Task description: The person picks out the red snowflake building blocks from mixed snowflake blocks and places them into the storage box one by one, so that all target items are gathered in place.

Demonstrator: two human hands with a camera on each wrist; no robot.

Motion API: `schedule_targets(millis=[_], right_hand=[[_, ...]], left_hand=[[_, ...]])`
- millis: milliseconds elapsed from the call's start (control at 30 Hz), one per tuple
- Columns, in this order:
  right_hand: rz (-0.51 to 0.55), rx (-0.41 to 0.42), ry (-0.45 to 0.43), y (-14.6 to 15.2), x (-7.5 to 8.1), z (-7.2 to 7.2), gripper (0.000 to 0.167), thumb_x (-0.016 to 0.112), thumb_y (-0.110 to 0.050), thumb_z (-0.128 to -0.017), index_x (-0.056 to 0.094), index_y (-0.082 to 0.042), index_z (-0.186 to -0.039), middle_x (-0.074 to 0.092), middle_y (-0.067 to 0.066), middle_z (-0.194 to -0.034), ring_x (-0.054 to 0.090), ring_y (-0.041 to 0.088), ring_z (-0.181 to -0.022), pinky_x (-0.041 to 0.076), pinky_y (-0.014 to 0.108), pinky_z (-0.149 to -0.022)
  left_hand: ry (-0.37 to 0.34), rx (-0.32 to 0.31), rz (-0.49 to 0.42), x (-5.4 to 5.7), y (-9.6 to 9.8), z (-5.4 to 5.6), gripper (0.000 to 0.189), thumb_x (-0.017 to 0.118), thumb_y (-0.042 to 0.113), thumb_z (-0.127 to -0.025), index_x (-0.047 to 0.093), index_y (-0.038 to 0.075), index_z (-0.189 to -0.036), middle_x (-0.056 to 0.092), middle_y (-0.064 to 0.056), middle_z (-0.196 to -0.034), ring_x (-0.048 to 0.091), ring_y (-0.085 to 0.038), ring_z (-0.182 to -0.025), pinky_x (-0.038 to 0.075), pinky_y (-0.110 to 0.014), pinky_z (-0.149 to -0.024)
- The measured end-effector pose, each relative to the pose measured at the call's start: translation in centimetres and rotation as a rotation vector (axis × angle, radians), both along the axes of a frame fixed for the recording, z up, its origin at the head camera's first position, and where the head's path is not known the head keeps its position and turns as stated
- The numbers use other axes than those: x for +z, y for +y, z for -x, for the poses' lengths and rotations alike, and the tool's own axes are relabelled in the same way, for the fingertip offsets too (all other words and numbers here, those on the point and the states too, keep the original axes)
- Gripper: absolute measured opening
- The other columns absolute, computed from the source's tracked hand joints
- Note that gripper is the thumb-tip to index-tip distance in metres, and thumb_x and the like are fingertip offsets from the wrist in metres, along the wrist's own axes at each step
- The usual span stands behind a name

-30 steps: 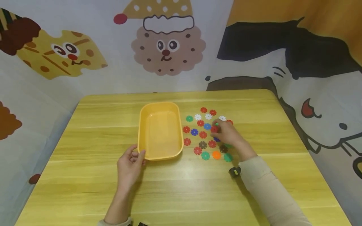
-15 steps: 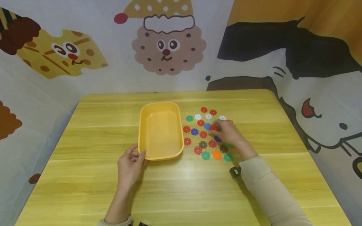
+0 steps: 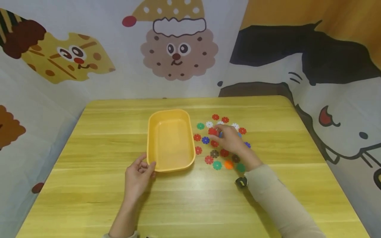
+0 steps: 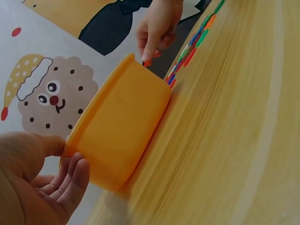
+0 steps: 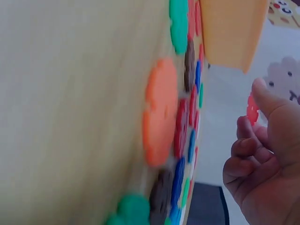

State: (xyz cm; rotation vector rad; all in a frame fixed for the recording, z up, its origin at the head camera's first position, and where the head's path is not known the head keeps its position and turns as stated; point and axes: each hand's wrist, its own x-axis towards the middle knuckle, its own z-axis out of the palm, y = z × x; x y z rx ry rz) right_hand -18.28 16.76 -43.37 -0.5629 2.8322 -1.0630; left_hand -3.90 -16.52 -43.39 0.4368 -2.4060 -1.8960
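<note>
Your right hand (image 3: 230, 140) has shifted left, nearer the yellow tray (image 3: 172, 142). From the left: your left hand (image 3: 137, 178) grips the yellow tray's near-left corner (it sits on the table (image 3: 193, 201)); your right hand pinches a red disc (image 3: 212, 131) above the scattered discs (image 3: 205, 140).

Tray (image 3: 171, 142) is yel, held disc (image 3: 212, 131) red, tbl (image 3: 190, 201) woodgrain.

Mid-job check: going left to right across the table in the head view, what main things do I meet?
Left hand → yellow tray → dark blue disc → red disc in the right hand's pinch → right hand → right sleeve. Other discs overlap in order.
</note>
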Motion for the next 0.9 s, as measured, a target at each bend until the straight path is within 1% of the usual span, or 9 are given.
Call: schedule_targets(millis=[100,167,267,367,467,633,733,900], right_hand=[[0.036,0.031,0.024,-0.9,0.1,-0.1,0.035,0.075,-0.030,-0.094,0.068,-0.005,-0.118,0.061,0.000,-0.080,0.056,0.017,-0.063,0.053,0.027,-0.048],[0.071,0.050,0.043,-1.4,0.2,-0.1,0.032,0.076,-0.027,-0.094,0.068,-0.005,-0.115,0.061,0.001,-0.079,0.056,0.017,-0.061,0.053,0.027,-0.048],[0.104,0.061,0.074,-2.0,0.4,-0.1,0.037,0.076,-0.025,-0.093,0.067,-0.001,-0.119,0.061,0.001,-0.079,0.056,0.015,-0.061,0.055,0.026,-0.050],[0.106,0.062,0.093,-2.5,0.5,0.0,0.043,0.076,-0.027,-0.093,0.065,0.002,-0.123,0.061,0.001,-0.079,0.055,0.014,-0.060,0.054,0.024,-0.053],[0.112,0.066,0.080,-3.0,0.7,0.0,0.044,0.076,-0.029,-0.093,0.066,0.001,-0.124,0.061,0.001,-0.080,0.053,0.014,-0.059,0.053,0.023,-0.051],[0.122,0.097,0.068,-4.1,1.1,0.0,0.044,0.076,-0.030,-0.093,0.067,0.000,-0.124,0.061,0.001,-0.080,0.052,0.016,-0.059,0.049,0.023,-0.046],[0.133,0.115,0.082,-4.7,1.2,0.1,0.045,0.076,-0.029,-0.093,0.066,0.001,-0.125,0.061,0.001,-0.081,0.051,0.014,-0.058,0.048,0.021,-0.046],[0.132,0.156,0.140,-6.0,1.5,0.5,0.040,0.076,-0.027,-0.093,0.068,0.001,-0.120,0.062,0.002,-0.081,0.047,0.013,-0.057,0.044,0.021,-0.047]], left_hand=[[-0.013,-0.004,-0.012,0.0,0.0,-0.1,0.056,0.072,0.009,-0.095,0.048,-0.006,-0.143,0.062,-0.012,-0.086,0.067,-0.013,-0.064,0.066,-0.028,-0.063],[-0.018,-0.003,-0.020,-0.1,0.0,-0.1,0.056,0.072,0.008,-0.095,0.048,-0.006,-0.143,0.062,-0.011,-0.085,0.067,-0.013,-0.064,0.066,-0.028,-0.062],[-0.018,0.001,-0.026,-0.3,0.1,-0.1,0.053,0.072,0.005,-0.094,0.050,-0.006,-0.141,0.062,-0.011,-0.083,0.066,-0.013,-0.063,0.066,-0.028,-0.061],[-0.011,0.003,-0.030,-0.3,0.1,0.0,0.051,0.072,0.003,-0.093,0.051,-0.006,-0.139,0.062,-0.011,-0.082,0.066,-0.013,-0.062,0.065,-0.027,-0.059],[-0.018,0.005,-0.037,-0.3,0.2,0.0,0.049,0.072,0.001,-0.093,0.052,-0.005,-0.138,0.062,-0.011,-0.082,0.065,-0.013,-0.061,0.065,-0.027,-0.058],[-0.047,0.002,-0.043,-0.1,0.3,-0.2,0.049,0.071,0.002,-0.093,0.051,-0.004,-0.138,0.062,-0.010,-0.083,0.066,-0.014,-0.062,0.065,-0.027,-0.059],[-0.049,-0.003,-0.050,-0.1,0.3,-0.3,0.049,0.071,0.001,-0.093,0.051,-0.004,-0.138,0.062,-0.011,-0.083,0.067,-0.015,-0.063,0.065,-0.027,-0.059],[-0.052,-0.010,-0.071,-0.1,0.4,-0.5,0.049,0.071,0.001,-0.093,0.051,-0.004,-0.138,0.062,-0.011,-0.083,0.066,-0.015,-0.062,0.065,-0.027,-0.059]])
